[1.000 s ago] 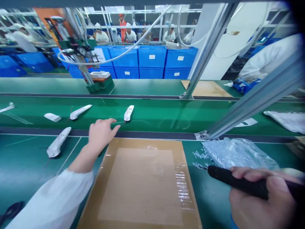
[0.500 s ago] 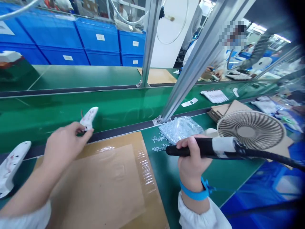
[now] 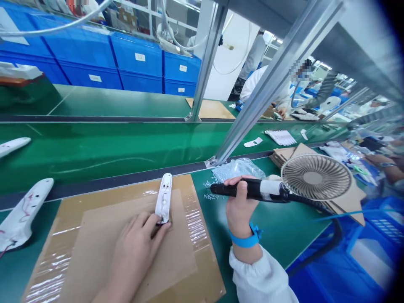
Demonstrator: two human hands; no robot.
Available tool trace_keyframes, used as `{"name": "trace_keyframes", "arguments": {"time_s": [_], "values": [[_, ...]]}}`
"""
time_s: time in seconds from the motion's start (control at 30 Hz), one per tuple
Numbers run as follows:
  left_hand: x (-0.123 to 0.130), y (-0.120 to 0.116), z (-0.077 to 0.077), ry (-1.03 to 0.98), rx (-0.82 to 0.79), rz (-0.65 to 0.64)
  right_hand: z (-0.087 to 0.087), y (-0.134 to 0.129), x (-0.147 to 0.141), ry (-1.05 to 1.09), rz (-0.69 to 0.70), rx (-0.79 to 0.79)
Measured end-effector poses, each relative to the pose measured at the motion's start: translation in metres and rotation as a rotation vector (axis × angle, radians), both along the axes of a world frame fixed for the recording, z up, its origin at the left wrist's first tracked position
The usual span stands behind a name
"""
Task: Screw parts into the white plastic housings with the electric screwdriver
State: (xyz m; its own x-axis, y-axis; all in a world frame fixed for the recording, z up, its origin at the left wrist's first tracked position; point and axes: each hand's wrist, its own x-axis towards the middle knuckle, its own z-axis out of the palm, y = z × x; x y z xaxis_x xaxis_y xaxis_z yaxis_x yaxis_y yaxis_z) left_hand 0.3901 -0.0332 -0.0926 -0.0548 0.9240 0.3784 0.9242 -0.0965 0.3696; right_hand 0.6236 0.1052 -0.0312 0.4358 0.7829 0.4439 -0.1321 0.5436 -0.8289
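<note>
My left hand [image 3: 139, 242] pinches the near end of a white plastic housing [image 3: 163, 195] with thin wires inside. The housing lies over a taped cardboard sheet [image 3: 104, 235], its far end pointing away from me. My right hand [image 3: 240, 202] is wrapped round a black electric screwdriver [image 3: 252, 189] with white tape on its body. The tip points left, at small loose screws [image 3: 212, 190] on the green bench. Beside these screws lies a clear plastic bag [image 3: 238, 169] of more screws. Another white housing with red wires [image 3: 25, 214] rests left of the cardboard.
A round fan [image 3: 315, 176] stands at the right by stacked cardboard pieces [image 3: 292, 150]. A metal post [image 3: 268, 88] rises behind the bag. The green conveyor belt [image 3: 104, 147] runs along the back, carrying white parts. Blue bins [image 3: 135, 57] line the far side. A co-worker's hand [image 3: 282, 112] shows beyond the post.
My left hand has brought the white housing from over the belt to the cardboard, toward me and right. The screwdriver stays in my right hand near the screws. Another white part appears on the belt at left.
</note>
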Motion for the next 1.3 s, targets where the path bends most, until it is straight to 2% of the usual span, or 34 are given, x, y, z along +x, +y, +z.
{"name": "trace_keyframes", "arguments": {"time_s": [0.23, 0.5, 0.7, 0.9, 1.0, 1.17, 1.3], "values": [[0.01, 0.001, 0.003, -0.031, 0.054, -0.037, 0.005, -0.005, 0.002, 0.032, -0.03, 0.016], [0.013, 0.002, 0.009, -0.006, 0.084, -0.054, 0.002, -0.003, -0.002, 0.029, -0.021, -0.008], [0.014, 0.001, 0.011, 0.019, 0.113, -0.047, 0.009, -0.006, 0.0, 0.065, -0.038, 0.024], [0.015, 0.002, 0.016, 0.032, 0.138, -0.044, 0.016, -0.008, 0.004, 0.099, -0.032, -0.016], [0.015, 0.002, 0.018, -0.018, 0.158, -0.069, 0.022, -0.013, 0.004, 0.145, 0.045, -0.07], [0.018, 0.001, 0.02, -0.147, 0.165, -0.221, 0.027, -0.025, -0.004, 0.204, 0.367, -0.225], [0.02, 0.0, 0.02, -0.155, 0.141, -0.312, 0.026, -0.032, -0.014, 0.259, 0.503, -0.302]]}}
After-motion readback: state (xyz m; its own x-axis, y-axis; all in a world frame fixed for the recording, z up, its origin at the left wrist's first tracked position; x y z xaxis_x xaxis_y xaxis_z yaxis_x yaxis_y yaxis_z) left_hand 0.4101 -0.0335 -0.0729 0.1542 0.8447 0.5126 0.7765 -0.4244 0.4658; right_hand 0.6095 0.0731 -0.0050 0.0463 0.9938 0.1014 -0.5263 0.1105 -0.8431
